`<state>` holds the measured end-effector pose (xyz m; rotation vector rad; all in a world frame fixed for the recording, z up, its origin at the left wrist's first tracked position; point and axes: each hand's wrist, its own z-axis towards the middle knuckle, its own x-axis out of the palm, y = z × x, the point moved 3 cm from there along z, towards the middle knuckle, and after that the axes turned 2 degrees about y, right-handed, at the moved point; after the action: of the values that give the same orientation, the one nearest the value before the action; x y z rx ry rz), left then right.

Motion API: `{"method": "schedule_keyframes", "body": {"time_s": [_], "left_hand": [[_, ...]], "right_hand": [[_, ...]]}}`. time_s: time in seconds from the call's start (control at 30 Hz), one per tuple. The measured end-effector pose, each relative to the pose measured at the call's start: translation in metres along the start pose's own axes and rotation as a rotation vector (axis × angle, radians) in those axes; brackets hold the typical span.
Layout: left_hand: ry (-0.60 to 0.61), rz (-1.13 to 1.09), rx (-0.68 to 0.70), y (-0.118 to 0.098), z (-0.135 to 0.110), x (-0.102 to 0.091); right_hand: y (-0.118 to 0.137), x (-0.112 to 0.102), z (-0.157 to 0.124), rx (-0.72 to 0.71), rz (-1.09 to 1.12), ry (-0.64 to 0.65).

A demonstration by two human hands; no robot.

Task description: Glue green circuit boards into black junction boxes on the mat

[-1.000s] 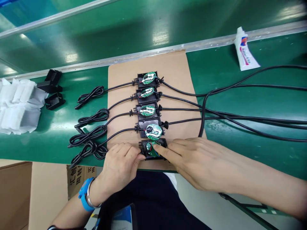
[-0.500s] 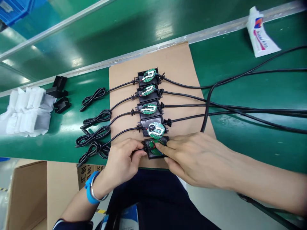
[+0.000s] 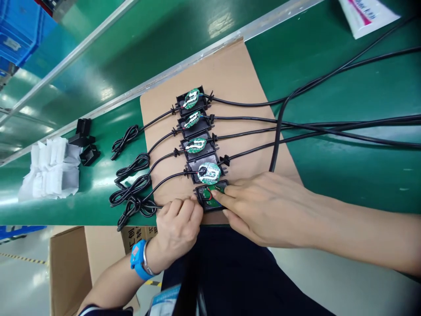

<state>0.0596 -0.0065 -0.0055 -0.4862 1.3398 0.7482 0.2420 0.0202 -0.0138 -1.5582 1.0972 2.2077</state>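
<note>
The nearest black plastic case (image 3: 201, 202) lies at the front edge of a cardboard sheet, with a green circuit board (image 3: 214, 202) and a red wire inside. My left hand (image 3: 179, 221) is closed at its left end, fingers curled round the black cable (image 3: 159, 206); the fingertips are hidden. My right hand (image 3: 263, 206) grips the case's right end, index finger pressed on the board and thumb at the near side. Behind it, several similar cases (image 3: 204, 163) stand in a row. Each has a circuit board (image 3: 209, 173) tilted in or over it and cables at both ends.
Coiled cables (image 3: 133, 208) lie left of the cardboard sheet (image 3: 230, 70); thick black cables (image 3: 315, 125) run right. White wrapped packs (image 3: 54, 169) and loose black cases (image 3: 89, 154) sit at left on the green bench (image 3: 345, 175). A white tube (image 3: 366, 17) lies back right. Below stands a cardboard box (image 3: 70, 272).
My left hand has turned knuckles-up, its fingers curling closer round the cable at the case. My right index finger stays on the board. The whole view has shifted and tilted slightly.
</note>
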Motion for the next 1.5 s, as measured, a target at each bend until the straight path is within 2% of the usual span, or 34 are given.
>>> {"method": "schedule_keyframes", "body": {"time_s": [0.1, 0.17, 0.23, 0.3, 0.37, 0.47, 0.57, 0.7, 0.77, 0.83, 0.93, 1.0, 1.27, 1.5], "left_hand": [[0.071, 0.041, 0.051, -0.002, -0.003, -0.004], [0.111, -0.031, 0.008, 0.0, -0.004, -0.009], [0.074, -0.171, -0.099, 0.003, -0.004, -0.015], [-0.012, -0.322, -0.128, 0.002, -0.002, -0.016], [-0.054, -0.401, -0.028, -0.004, 0.0, -0.009], [-0.027, -0.407, 0.124, -0.009, 0.002, 0.009], [0.005, -0.399, 0.144, -0.005, 0.001, 0.02], [0.055, -0.394, 0.196, 0.001, 0.002, 0.016], [0.069, -0.399, 0.206, 0.003, 0.003, 0.013], [0.074, -0.405, 0.205, 0.004, 0.004, 0.011], [0.075, -0.416, 0.198, 0.003, 0.006, 0.011], [0.092, -0.416, 0.189, 0.001, 0.008, 0.011], [0.137, -0.36, 0.194, -0.001, 0.016, -0.001], [0.13, -0.38, 0.203, 0.001, 0.016, 0.001]], "right_hand": [[0.004, -0.001, 0.001, -0.03, -0.077, 0.022], [0.005, -0.001, 0.001, -0.024, -0.101, 0.036], [0.004, -0.002, -0.001, -0.009, -0.095, 0.057], [0.002, -0.005, -0.004, 0.012, -0.031, 0.087], [-0.002, -0.01, -0.008, 0.053, 0.071, 0.115], [-0.008, -0.019, -0.012, 0.109, 0.2, 0.144], [-0.011, -0.026, -0.015, 0.113, 0.232, 0.153], [-0.011, -0.023, -0.017, 0.061, 0.192, 0.165], [-0.008, -0.017, -0.017, 0.001, 0.122, 0.112], [-0.006, -0.011, -0.018, -0.036, 0.013, -0.013], [-0.003, -0.002, -0.022, 0.025, -0.119, -0.216], [-0.001, 0.002, -0.024, 0.097, -0.145, -0.251], [-0.001, -0.004, -0.025, 0.215, 0.039, -0.062], [-0.005, -0.007, -0.026, 0.301, 0.233, -0.012]]}}
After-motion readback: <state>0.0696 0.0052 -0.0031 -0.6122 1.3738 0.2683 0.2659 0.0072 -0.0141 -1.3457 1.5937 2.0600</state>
